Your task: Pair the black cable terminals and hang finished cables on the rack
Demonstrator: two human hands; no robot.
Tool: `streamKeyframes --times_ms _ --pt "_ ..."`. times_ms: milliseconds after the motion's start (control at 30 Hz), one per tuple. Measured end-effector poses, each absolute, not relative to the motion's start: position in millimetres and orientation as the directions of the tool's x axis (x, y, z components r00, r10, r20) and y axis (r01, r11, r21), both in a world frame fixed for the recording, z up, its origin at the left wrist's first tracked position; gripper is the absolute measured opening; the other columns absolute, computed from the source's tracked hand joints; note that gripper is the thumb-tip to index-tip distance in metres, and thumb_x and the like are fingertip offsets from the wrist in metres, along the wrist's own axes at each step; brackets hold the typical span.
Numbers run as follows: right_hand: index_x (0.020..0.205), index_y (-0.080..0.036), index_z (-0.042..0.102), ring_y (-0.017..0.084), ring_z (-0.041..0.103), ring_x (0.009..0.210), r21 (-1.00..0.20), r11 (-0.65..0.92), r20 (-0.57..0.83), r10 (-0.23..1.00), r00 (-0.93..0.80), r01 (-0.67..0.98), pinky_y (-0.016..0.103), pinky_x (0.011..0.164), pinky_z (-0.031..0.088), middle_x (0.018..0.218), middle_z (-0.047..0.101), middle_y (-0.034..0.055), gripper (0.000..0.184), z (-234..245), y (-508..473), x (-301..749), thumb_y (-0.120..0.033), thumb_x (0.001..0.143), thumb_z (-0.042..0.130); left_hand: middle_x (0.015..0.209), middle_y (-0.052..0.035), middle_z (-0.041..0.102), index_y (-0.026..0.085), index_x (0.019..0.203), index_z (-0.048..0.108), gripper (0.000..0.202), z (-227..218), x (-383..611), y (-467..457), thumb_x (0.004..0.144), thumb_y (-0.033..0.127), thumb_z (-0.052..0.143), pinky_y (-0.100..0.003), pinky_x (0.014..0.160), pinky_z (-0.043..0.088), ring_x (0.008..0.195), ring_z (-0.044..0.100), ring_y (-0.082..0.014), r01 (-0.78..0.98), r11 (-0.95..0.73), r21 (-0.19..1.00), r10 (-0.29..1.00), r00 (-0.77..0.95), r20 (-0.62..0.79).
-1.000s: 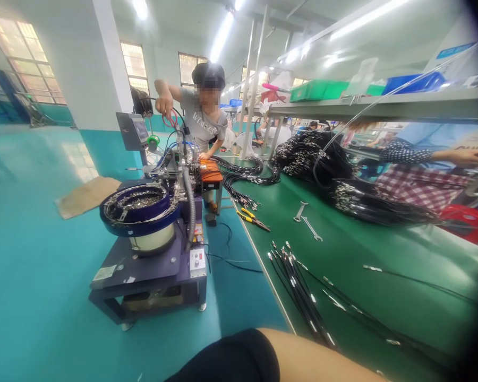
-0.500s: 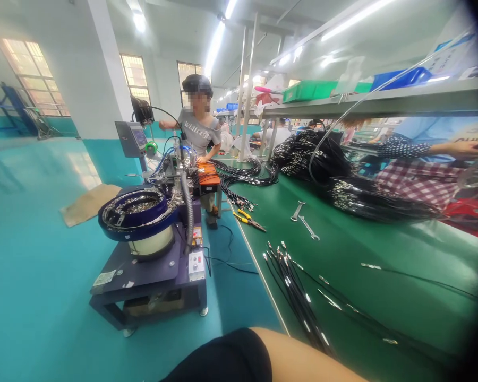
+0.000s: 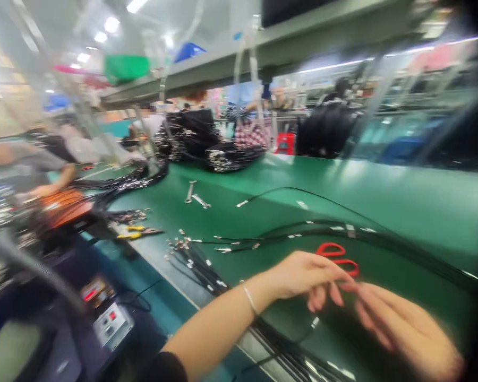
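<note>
My left hand reaches in over the green table, a thin band round its wrist. Its thumb and index finger meet the fingertips of my right hand. Both hands look pinched; anything between the fingers is too small or blurred to make out. Scissors with red handles lie just behind the left hand, partly covered by it. A bundle of black cables with metal ends runs beneath my left forearm along the table edge. Further black cables with white tags stretch across the table behind the hands.
Two wrenches and yellow-handled pliers lie farther left. Big coils of black cable are piled at the back under a shelf. To the left stand a machine with a control box and a co-worker's arm.
The view has swung right. Both my hands have come into sight with fingertips together, and the red-handled scissors now show. The co-worker and machine have shifted to the left edge.
</note>
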State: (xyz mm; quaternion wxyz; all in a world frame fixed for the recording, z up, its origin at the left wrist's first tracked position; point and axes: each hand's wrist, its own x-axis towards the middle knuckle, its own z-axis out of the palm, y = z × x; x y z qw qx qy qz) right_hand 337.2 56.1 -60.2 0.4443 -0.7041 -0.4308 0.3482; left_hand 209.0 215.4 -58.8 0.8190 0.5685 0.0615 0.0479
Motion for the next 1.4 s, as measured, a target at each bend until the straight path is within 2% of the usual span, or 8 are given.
streamKeyframes --times_ms 133,267,333,467,600,767,1033,1400 --pt "0.107 -0.019 0.055 0.007 0.041 0.040 -0.971 -0.221 -0.186 0.935 0.302 0.087 0.020 0.038 0.027 0.064 0.059 0.0007 0.050 -66 61 333 -0.066 0.089 0.051 0.072 -0.0046 0.067 0.006 0.097 0.071 0.045 -58 209 214 0.068 0.037 0.085 -0.015 0.040 0.044 0.044 0.054 -0.0052 -0.008 0.425 0.905 0.183 0.980 -0.078" --pt "0.109 -0.016 0.056 0.004 0.044 0.045 -0.997 -0.082 -0.079 0.923 0.377 -0.008 0.017 0.039 0.029 0.082 0.065 0.0044 0.046 -66 67 335 -0.053 0.083 0.067 0.077 -0.0086 0.070 0.006 0.099 0.070 0.044 -58 207 210 0.071 0.037 0.083 -0.016 0.036 0.042 0.046 0.057 -0.0082 0.064 0.368 0.928 0.208 0.967 -0.149" --pt "0.113 -0.017 0.055 0.004 0.042 0.042 -0.999 -0.037 -0.050 0.900 0.433 -0.038 0.017 0.038 0.029 0.078 0.064 0.0024 0.048 -63 65 337 -0.051 0.083 0.068 0.078 -0.0078 0.070 0.008 0.106 0.069 0.047 -57 207 209 0.072 0.038 0.082 -0.019 0.038 0.046 0.046 0.060 -0.0102 0.082 0.363 0.928 0.232 0.957 -0.176" --pt "0.103 -0.016 0.061 0.005 0.040 0.036 -0.998 -0.060 -0.062 0.885 0.461 -0.019 0.018 0.034 0.027 0.062 0.061 0.0002 0.045 -55 61 340 -0.058 0.086 0.061 0.075 -0.0079 0.070 0.008 0.092 0.073 0.037 -55 206 211 0.068 0.032 0.086 -0.018 0.043 0.046 0.048 0.057 -0.0076 0.085 0.341 0.936 0.269 0.946 -0.184" --pt "0.083 -0.013 0.068 0.007 0.050 0.048 -0.996 -0.079 -0.052 0.914 0.402 0.050 0.019 0.041 0.038 0.070 0.065 0.0049 0.039 -46 61 337 -0.052 0.079 0.072 0.079 -0.0076 0.072 0.010 0.078 0.074 0.023 -53 205 213 0.071 0.031 0.084 -0.014 0.042 0.038 0.052 0.055 -0.0055 0.023 0.207 0.978 0.366 0.925 -0.100" --pt "0.092 -0.014 0.069 0.010 0.058 0.058 -0.993 -0.110 -0.119 0.936 0.332 -0.045 0.020 0.050 0.048 0.073 0.068 0.0054 0.036 -48 61 329 -0.043 0.074 0.079 0.074 -0.0058 0.071 0.012 0.072 0.074 0.018 -52 205 215 0.070 0.026 0.084 -0.019 0.056 0.050 0.063 0.065 -0.0113 -0.108 0.255 0.961 0.419 0.908 -0.009" --pt "0.079 -0.014 0.068 0.013 0.060 0.057 -0.992 -0.115 -0.124 0.932 0.340 -0.046 0.025 0.054 0.053 0.069 0.067 0.0057 0.034 -57 61 326 -0.046 0.072 0.079 0.065 -0.0049 0.069 0.011 0.067 0.072 0.023 -47 205 213 0.066 0.028 0.087 -0.018 0.049 0.047 0.055 0.062 -0.0107 -0.134 0.217 0.967 0.468 0.883 0.017" --pt "0.086 -0.014 0.071 0.012 0.057 0.064 -0.994 -0.106 -0.096 0.971 0.219 0.033 0.024 0.060 0.049 0.075 0.068 0.0054 0.031 -54 62 326 -0.044 0.086 0.067 0.060 -0.0058 0.068 0.010 0.070 0.072 0.030 -46 206 207 0.067 0.036 0.086 -0.019 0.044 0.040 0.052 0.062 -0.0125 -0.070 0.206 0.976 0.462 0.886 -0.034"
